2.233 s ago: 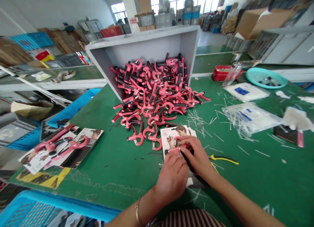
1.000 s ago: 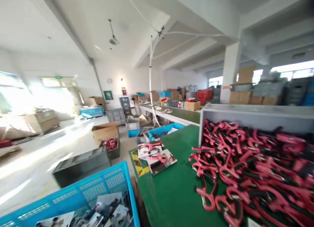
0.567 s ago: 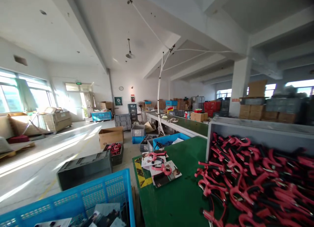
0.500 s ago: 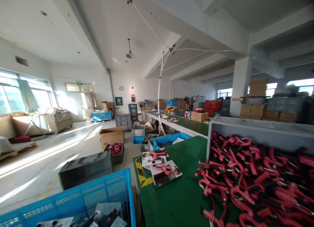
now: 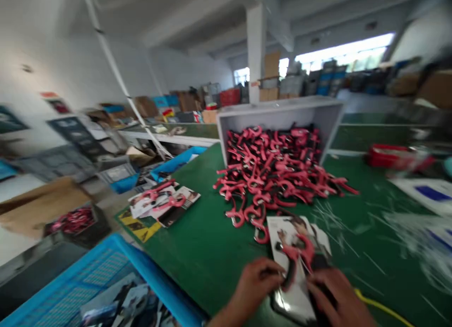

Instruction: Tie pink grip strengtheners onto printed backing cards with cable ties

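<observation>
Low at the right of centre, a pair of pink-and-black clippers (image 5: 307,249) lies against a printed card (image 5: 277,232). My left hand (image 5: 252,282) is closed, its thumb and fingers pinching the clippers' left handle. My right hand (image 5: 339,294) is closed around the other handle and the card's right side; blur hides its exact fingertip contact. Just beyond, many similar clippers (image 5: 268,176) spill in a heap from a grey crate (image 5: 278,108) tipped on its side. Two more clippers (image 5: 173,202) rest on cards at the left of the green table (image 5: 197,251).
A blue plastic basket (image 5: 116,251) holding carded packs stands at the lower left, beside the table edge with yellow-black tape (image 5: 139,225). Thin clear ties (image 5: 332,218) are scattered at the right, near a red tray (image 5: 391,155). A yellow cord (image 5: 377,303) lies at lower right.
The view has swung right and down, bringing both hands, the clippers on their card and the table's right side into sight. No hands showed earlier.
</observation>
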`<action>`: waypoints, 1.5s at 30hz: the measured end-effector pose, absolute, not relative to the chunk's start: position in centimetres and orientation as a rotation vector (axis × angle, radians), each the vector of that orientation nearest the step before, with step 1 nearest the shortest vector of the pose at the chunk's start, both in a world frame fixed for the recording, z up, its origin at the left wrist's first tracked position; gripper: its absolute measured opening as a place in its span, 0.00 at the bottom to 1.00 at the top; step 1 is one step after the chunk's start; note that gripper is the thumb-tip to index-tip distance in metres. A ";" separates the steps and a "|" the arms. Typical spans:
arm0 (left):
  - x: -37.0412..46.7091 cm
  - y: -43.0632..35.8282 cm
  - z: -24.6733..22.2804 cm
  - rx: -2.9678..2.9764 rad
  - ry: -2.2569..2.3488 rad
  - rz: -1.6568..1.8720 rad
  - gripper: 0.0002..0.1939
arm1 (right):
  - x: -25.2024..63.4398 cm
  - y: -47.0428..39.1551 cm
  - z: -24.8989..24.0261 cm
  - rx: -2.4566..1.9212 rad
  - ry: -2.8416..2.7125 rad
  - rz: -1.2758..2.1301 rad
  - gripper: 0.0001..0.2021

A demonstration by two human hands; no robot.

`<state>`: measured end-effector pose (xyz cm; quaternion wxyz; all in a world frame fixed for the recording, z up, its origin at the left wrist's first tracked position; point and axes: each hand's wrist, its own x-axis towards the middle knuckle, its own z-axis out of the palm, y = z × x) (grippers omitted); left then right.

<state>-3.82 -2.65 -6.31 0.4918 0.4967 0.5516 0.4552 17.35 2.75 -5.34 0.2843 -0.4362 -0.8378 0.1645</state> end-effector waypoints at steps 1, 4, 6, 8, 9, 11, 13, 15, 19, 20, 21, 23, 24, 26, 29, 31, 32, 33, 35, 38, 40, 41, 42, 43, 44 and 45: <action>-3.4 -2.3 -6.2 1.293 1.334 1.117 0.07 | 17.9 2.0 -5.2 -1.182 -2.268 0.516 0.11; -2.9 -1.4 -5.9 1.473 1.315 1.151 0.06 | 18.0 1.3 -4.4 -1.159 -2.336 0.576 0.09; -3.0 -1.0 -5.7 1.530 1.327 1.130 0.06 | 17.6 1.5 -3.9 -1.125 -2.368 0.572 0.08; -3.1 -1.0 -5.6 1.565 1.340 1.106 0.04 | 17.4 1.7 -3.6 -1.094 -2.389 0.565 0.07; -3.1 -1.0 -5.5 1.580 1.340 1.100 0.04 | 17.3 1.7 -3.5 -1.083 -2.399 0.557 0.07; -3.2 -1.0 -5.4 1.610 1.326 1.096 0.03 | 17.3 1.8 -3.4 -1.067 -2.425 0.525 0.07; -3.2 -1.0 -5.4 1.633 1.321 1.093 0.03 | 17.4 1.9 -3.4 -1.066 -2.448 0.496 0.08; -3.3 -1.0 -5.3 1.643 1.329 1.086 0.03 | 17.4 2.0 -3.4 -1.070 -2.464 0.481 0.08; -3.3 -0.9 -5.3 1.670 1.341 1.059 0.04 | 17.1 1.9 -3.1 -1.057 -2.481 0.441 0.09; -3.3 -0.9 -5.3 1.681 1.341 1.052 0.04 | 17.0 1.9 -3.0 -1.053 -2.485 0.429 0.09; -3.2 -0.9 -5.2 1.696 1.339 1.045 0.04 | 16.8 1.8 -2.9 -1.049 -2.487 0.422 0.09; -3.3 -0.8 -5.0 1.732 1.331 1.030 0.04 | 16.4 1.8 -2.9 -1.041 -2.492 0.429 0.10; -3.3 -0.8 -4.9 1.741 1.322 1.017 0.05 | 16.2 1.8 -2.9 -1.038 -2.488 0.444 0.09; -3.6 -0.8 -4.7 1.677 1.285 0.988 0.06 | 15.9 1.9 -3.0 -1.031 -2.459 0.495 0.08; -3.9 -0.8 -4.6 1.396 1.217 0.951 0.07 | 15.8 2.1 -3.2 -1.028 -2.401 0.586 0.07; -4.1 -0.9 -4.5 1.314 1.258 0.945 0.06 | 15.8 2.1 -3.3 -1.030 -2.379 0.628 0.06; -4.1 -0.9 -4.4 1.352 1.305 0.942 0.06 | 15.7 2.1 -3.2 -1.034 -2.370 0.640 0.06; -4.1 -0.9 -4.2 1.438 1.353 0.934 0.05 | 15.7 2.1 -3.2 -1.036 -2.360 0.649 0.05; -4.1 -1.0 -3.5 1.677 1.390 0.898 0.05 | 15.6 2.0 -3.0 -1.025 -2.349 0.662 0.05; -4.2 -1.1 -2.3 1.928 1.319 0.842 0.06 | 15.7 2.1 -2.6 -0.978 -2.403 0.626 0.07; -4.3 -1.2 -1.7 1.922 1.300 0.876 0.06 | 15.9 2.2 -2.4 -0.962 -2.444 0.594 0.08; -4.3 -1.3 -1.5 1.883 1.303 0.911 0.06 | 16.0 2.2 -2.3 -0.961 -2.444 0.600 0.07; -4.3 -1.3 -1.4 1.841 1.309 0.945 0.06 | 16.2 2.2 -2.3 -0.963 -2.424 0.625 0.06; -4.2 -1.3 -1.3 1.813 1.311 0.968 0.06 | 16.3 2.2 -2.3 -0.966 -2.394 0.663 0.05; -4.1 -1.3 -1.3 1.807 1.306 0.972 0.06 | 16.4 2.2 -2.3 -0.969 -2.358 0.701 0.04; -3.9 -1.3 -1.4 1.822 1.297 0.963 0.06 | 16.4 2.2 -2.3 -0.967 -2.326 0.727 0.04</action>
